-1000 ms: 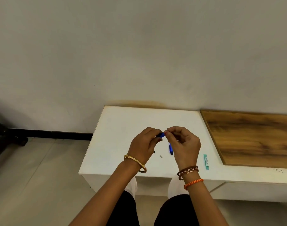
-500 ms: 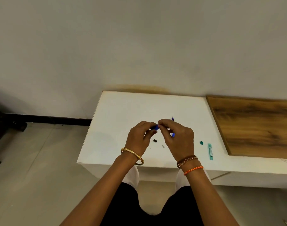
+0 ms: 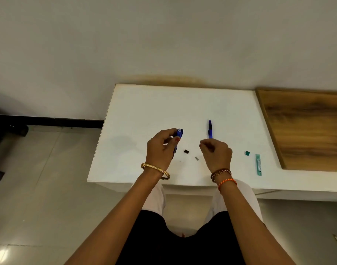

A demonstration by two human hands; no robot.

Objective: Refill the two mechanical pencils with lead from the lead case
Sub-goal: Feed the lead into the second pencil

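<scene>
Left hand (image 3: 160, 150) grips one blue mechanical pencil (image 3: 178, 137) upright-ish, fingers curled round the barrel, its open rear end facing up toward the camera; cap apparently off. A small black cap (image 3: 186, 151) and a small grey piece (image 3: 197, 158), probably the eraser, lie on the white tabletop (image 3: 144, 111) between the two hands. Right hand (image 3: 216, 154) hovers over the tabletop apart from the left, thumb and forefinger pinched narrow together; whether a lead is held between them cannot be told, too thin to resolve. Second blue pencil (image 3: 210, 129) lies on the tabletop just beyond the right hand, tip pointing away. Further right, a small green cap (image 3: 247, 153) and beside it the green lead case (image 3: 258, 165), both lying near the front edge. Judgement: step in hand is feeding lead into the first pencil's open barrel. To do it well: keep the barrel steady and near vertical, bring the pinched fingers directly above the opening, guide the lead in end-first without side load, since it snaps easily; release only once it is inside. Then refit the eraser and the cap. Second pencil looks untouched. Surroundings: wood-grain board (image 3: 305, 129) adjoining the tabletop on the right; plain pale wall (image 3: 164, 39) behind with a brownish stain along the rear edge; tiled floor (image 3: 39, 178) at left with a black baseboard strip.
</scene>
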